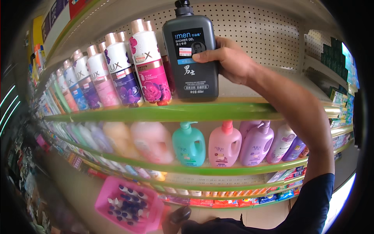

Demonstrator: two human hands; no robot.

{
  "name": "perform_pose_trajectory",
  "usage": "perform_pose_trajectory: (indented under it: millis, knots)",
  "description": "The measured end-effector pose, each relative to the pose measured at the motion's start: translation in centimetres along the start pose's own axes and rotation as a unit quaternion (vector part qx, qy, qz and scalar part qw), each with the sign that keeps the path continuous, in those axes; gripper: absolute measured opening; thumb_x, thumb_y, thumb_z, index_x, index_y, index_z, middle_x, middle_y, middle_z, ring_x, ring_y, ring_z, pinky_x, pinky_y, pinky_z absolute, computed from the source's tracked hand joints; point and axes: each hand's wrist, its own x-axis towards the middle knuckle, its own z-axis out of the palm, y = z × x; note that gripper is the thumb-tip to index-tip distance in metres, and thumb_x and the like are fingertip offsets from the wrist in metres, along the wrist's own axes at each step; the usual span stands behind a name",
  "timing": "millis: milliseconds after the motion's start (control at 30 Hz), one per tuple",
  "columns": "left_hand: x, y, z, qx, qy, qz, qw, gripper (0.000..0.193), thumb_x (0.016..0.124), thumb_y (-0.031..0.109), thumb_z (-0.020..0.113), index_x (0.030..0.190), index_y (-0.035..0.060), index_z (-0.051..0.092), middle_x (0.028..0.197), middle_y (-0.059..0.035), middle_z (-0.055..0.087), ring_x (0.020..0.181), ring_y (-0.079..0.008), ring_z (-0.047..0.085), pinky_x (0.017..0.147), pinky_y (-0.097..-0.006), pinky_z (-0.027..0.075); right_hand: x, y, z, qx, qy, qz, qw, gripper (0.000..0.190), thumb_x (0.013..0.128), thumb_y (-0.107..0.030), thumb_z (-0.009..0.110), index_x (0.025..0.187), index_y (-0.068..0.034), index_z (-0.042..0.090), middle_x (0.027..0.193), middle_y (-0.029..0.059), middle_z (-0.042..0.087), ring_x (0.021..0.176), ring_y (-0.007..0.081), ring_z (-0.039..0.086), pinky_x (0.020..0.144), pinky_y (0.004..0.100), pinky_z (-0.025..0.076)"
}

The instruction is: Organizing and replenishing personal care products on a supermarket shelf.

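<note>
My right hand (233, 60) grips a dark grey pump bottle of men's shower gel (197, 70) from its right side, the thumb lying across the front near a price sticker. The bottle is upright at the front edge of the upper shelf (163, 111); whether its base rests there or hangs just above, I cannot tell. Close to its left stands a pink-and-white Lux body wash bottle (153, 70), and beside that a purple-and-white one (124, 70). My left hand is out of view.
More bottles (79, 79) line the upper shelf leftward. Below stand handled pump bottles in teal (190, 149), pink (223, 146) and purple (257, 146). A pink basket (102, 190) holding several white bottles with dark caps is at lower left, near a dark shoe (179, 215).
</note>
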Motion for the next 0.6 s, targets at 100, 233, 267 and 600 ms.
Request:
perform_pose_trajectory:
  millis: [100,233,267,600]
  knots:
    - [1.6,-2.1,0.5,-0.090,-0.030,-0.023,0.995,0.059,0.066,0.016,0.091,0.118,0.0034,0.066,0.103,-0.0102,0.072,0.091,-0.0191,0.069,0.080,-0.0332,0.055,0.2,0.5,0.3,0.004,0.021,0.006,1.000,0.046,0.084,-0.002,0.069,0.124,0.008,0.051,0.118,0.0179,0.062,0.112,0.0285,0.062,0.104,0.0438,0.047]
    - [4.0,-0.7,-0.3,-0.140,-0.093,-0.045,0.985,0.059,0.068,0.017,0.090,0.119,0.0020,0.065,0.103,-0.0089,0.072,0.091,-0.0167,0.068,0.082,-0.0324,0.055,-1.2,0.1,0.2,-0.096,-0.015,0.088,0.991,0.064,0.077,-0.011,0.079,0.132,0.004,0.049,0.125,0.0156,0.061,0.115,0.0273,0.060,0.105,0.0427,0.046]
    - [4.6,-0.6,-0.4,-0.128,-0.098,-0.046,0.986,0.058,0.068,0.017,0.090,0.119,0.0016,0.065,0.102,-0.0086,0.072,0.092,-0.0161,0.068,0.083,-0.0322,0.055,-1.5,0.3,-0.2,-0.115,-0.044,0.140,0.982,0.072,0.074,-0.018,0.083,0.136,-0.006,0.050,0.128,0.0114,0.061,0.120,0.0263,0.056,0.106,0.0436,0.042]
    - [6.7,-4.0,-3.3,-0.051,-0.202,-0.035,0.977,0.062,0.066,0.023,0.092,0.118,0.0024,0.065,0.104,-0.0101,0.072,0.093,-0.0187,0.068,0.081,-0.0339,0.055,-3.0,1.0,1.0,-0.137,0.021,0.135,0.981,0.069,0.064,-0.008,0.086,0.126,0.003,0.058,0.119,0.0148,0.066,0.112,0.0238,0.062,0.106,0.0360,0.044]
